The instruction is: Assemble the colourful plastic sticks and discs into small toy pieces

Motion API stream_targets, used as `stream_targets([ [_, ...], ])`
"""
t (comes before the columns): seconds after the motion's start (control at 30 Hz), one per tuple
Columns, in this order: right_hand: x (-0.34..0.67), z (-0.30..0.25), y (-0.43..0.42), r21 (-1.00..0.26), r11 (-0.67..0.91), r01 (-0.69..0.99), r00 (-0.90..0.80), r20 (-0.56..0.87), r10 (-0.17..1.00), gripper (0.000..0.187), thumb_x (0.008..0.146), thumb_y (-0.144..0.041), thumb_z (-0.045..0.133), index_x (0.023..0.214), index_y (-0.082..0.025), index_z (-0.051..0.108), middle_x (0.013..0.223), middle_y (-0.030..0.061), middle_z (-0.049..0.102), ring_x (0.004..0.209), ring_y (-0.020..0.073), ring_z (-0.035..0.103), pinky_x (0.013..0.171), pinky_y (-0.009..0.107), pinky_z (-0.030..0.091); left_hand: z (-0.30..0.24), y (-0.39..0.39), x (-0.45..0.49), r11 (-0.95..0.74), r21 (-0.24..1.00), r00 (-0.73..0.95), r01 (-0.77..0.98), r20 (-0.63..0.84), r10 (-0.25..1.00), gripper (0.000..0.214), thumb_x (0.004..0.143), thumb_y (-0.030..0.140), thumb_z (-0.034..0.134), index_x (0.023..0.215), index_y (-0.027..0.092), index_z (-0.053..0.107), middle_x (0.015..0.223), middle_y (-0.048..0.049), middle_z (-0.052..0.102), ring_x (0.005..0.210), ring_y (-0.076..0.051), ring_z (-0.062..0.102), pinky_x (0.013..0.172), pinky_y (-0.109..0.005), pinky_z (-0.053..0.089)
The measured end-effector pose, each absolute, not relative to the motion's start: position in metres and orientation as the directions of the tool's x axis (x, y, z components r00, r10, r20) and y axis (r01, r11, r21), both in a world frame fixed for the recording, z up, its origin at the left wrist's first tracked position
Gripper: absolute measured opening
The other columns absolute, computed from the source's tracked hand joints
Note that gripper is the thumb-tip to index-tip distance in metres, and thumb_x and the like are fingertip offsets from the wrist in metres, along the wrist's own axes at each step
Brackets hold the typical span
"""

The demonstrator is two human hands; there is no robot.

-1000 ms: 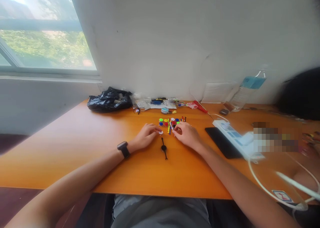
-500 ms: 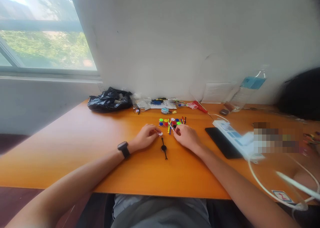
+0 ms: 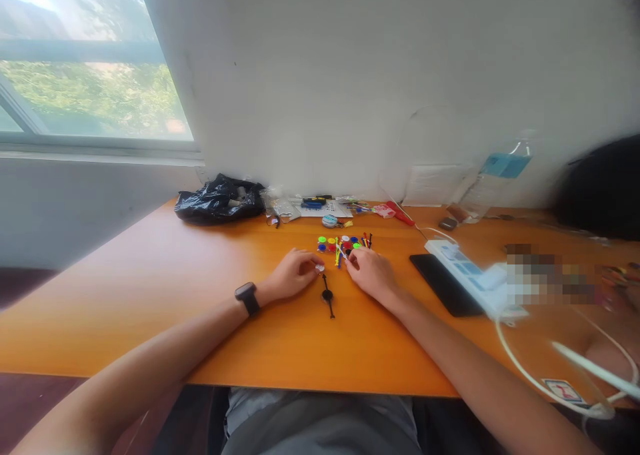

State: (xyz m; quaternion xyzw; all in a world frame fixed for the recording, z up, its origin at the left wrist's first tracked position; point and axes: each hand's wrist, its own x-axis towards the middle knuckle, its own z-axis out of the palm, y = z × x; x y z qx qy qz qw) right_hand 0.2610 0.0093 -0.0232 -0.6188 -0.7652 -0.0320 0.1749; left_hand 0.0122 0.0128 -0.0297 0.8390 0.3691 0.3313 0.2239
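Observation:
My left hand [image 3: 295, 270], with a dark watch on its wrist, pinches a small white round disc [image 3: 320, 268] just above the table. Between the fingertips of my right hand [image 3: 371, 270] is a thin white stick [image 3: 342, 249], partly hidden by the fingers. Nearer to me lies a black arrow-shaped piece [image 3: 327, 296] with a round middle. Beyond the hands sit several small coloured discs, among them a blue disc [image 3: 321, 248] and a yellow disc [image 3: 331, 240]. Thin yellow sticks [image 3: 337, 255] and dark sticks [image 3: 371, 240] lie beside them.
A black phone [image 3: 440, 285] and a white power strip [image 3: 465, 272] with cables lie at the right. Along the wall are a black plastic bag [image 3: 217, 200], clear packets [image 3: 285, 207] and a red-handled tool [image 3: 400, 213]. Blurred items and a person's arm show at far right.
The white disc has tilted a little in my left fingers. Both hands otherwise stay nearly where they were, and the other pieces have not moved.

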Motion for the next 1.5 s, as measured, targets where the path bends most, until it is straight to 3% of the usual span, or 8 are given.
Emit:
stream_targets([
  [0.23, 0.254, -0.020, 0.007, -0.052, 0.176, 0.983, -0.149, 0.333, 0.931, 0.020, 0.099, -0.024, 0.057, 0.084, -0.019, 0.069, 0.096, 0.0071, 0.075, 0.079, 0.0211, 0.068, 0.061, 0.033, 0.028, -0.034, 0.015, 0.013, -0.636, 0.606, 0.489, 0.477, 0.418, 0.765, 0.016, 0.097, 0.031, 0.065, 0.102, 0.021, 0.077, 0.101, -0.0067, 0.079, 0.093, -0.023, 0.069, 0.090, -0.035, 0.050],
  [0.47, 0.255, -0.014, 0.003, -0.102, 0.211, 0.972, -0.158, 0.378, 0.912, 0.017, 0.098, -0.023, 0.058, 0.083, -0.020, 0.066, 0.094, 0.0070, 0.073, 0.076, 0.0207, 0.066, 0.062, 0.033, 0.030, -0.033, 0.015, 0.013, -0.634, 0.602, 0.488, 0.485, 0.416, 0.767, 0.021, 0.099, 0.034, 0.064, 0.107, 0.020, 0.077, 0.101, -0.0081, 0.078, 0.091, -0.022, 0.069, 0.089, -0.035, 0.051],
  [0.57, 0.257, -0.016, 0.004, -0.176, 0.256, 0.950, -0.153, 0.453, 0.878, 0.015, 0.101, -0.024, 0.054, 0.089, -0.020, 0.063, 0.096, 0.0081, 0.071, 0.077, 0.0217, 0.065, 0.062, 0.033, 0.032, -0.032, 0.015, 0.012, -0.650, 0.592, 0.502, 0.476, 0.423, 0.754, 0.019, 0.099, 0.033, 0.065, 0.103, 0.020, 0.077, 0.101, -0.0072, 0.078, 0.091, -0.022, 0.069, 0.090, -0.035, 0.050],
  [0.67, 0.258, -0.020, 0.006, -0.339, 0.340, 0.877, -0.139, 0.498, 0.856, 0.016, 0.105, -0.028, 0.045, 0.097, -0.021, 0.056, 0.100, 0.0095, 0.070, 0.081, 0.0236, 0.064, 0.065, 0.033, 0.036, -0.032, 0.013, 0.012, -0.648, 0.606, 0.498, 0.461, 0.428, 0.754, 0.017, 0.098, 0.034, 0.067, 0.102, 0.021, 0.075, 0.100, -0.0054, 0.079, 0.091, -0.020, 0.069, 0.090, -0.034, 0.050],
  [0.8, 0.255, -0.028, 0.009, -0.629, 0.442, 0.640, -0.157, 0.455, 0.876, 0.017, 0.107, -0.036, 0.041, 0.097, -0.024, 0.048, 0.084, 0.0037, 0.064, 0.072, 0.0217, 0.060, 0.068, 0.033, 0.042, -0.029, 0.011, 0.012, -0.597, 0.661, 0.473, 0.454, 0.389, 0.790, 0.018, 0.096, 0.036, 0.069, 0.099, 0.019, 0.072, 0.094, -0.0039, 0.077, 0.084, -0.018, 0.066, 0.081, -0.030, 0.051],
  [0.9, 0.251, -0.031, 0.009, -0.746, 0.492, 0.449, -0.197, 0.454, 0.869, 0.018, 0.106, -0.040, 0.045, 0.096, -0.025, 0.049, 0.078, 0.0005, 0.057, 0.069, 0.0195, 0.055, 0.067, 0.032, 0.044, -0.029, 0.010, 0.012, -0.538, 0.740, 0.458, 0.403, 0.345, 0.819, 0.022, 0.095, 0.039, 0.069, 0.099, 0.017, 0.069, 0.093, -0.0041, 0.075, 0.081, -0.016, 0.066, 0.075, -0.027, 0.052],
  [1.2, 0.246, -0.030, 0.008, -0.930, 0.360, 0.072, -0.180, 0.343, 0.922, 0.028, 0.095, -0.049, 0.067, 0.106, -0.024, 0.062, 0.086, 0.0016, 0.065, 0.073, 0.0167, 0.060, 0.064, 0.030, 0.048, -0.033, 0.016, 0.009, -0.362, 0.907, 0.411, 0.214, 0.253, 0.876, 0.047, 0.091, 0.055, 0.074, 0.116, 0.015, 0.074, 0.105, -0.0101, 0.078, 0.082, -0.019, 0.070, 0.073, -0.028, 0.055],
  [1.5, 0.241, -0.027, 0.002, -0.925, 0.362, 0.112, -0.196, 0.337, 0.921, 0.034, 0.087, -0.054, 0.077, 0.096, -0.022, 0.070, 0.093, 0.0075, 0.076, 0.088, 0.0229, 0.073, 0.074, 0.034, 0.058, -0.022, 0.012, 0.008, -0.177, 0.984, 0.438, -0.003, 0.161, 0.884, 0.050, 0.080, 0.044, 0.089, 0.116, 0.013, 0.077, 0.117, -0.0144, 0.078, 0.102, -0.026, 0.074, 0.092, -0.035, 0.058],
])
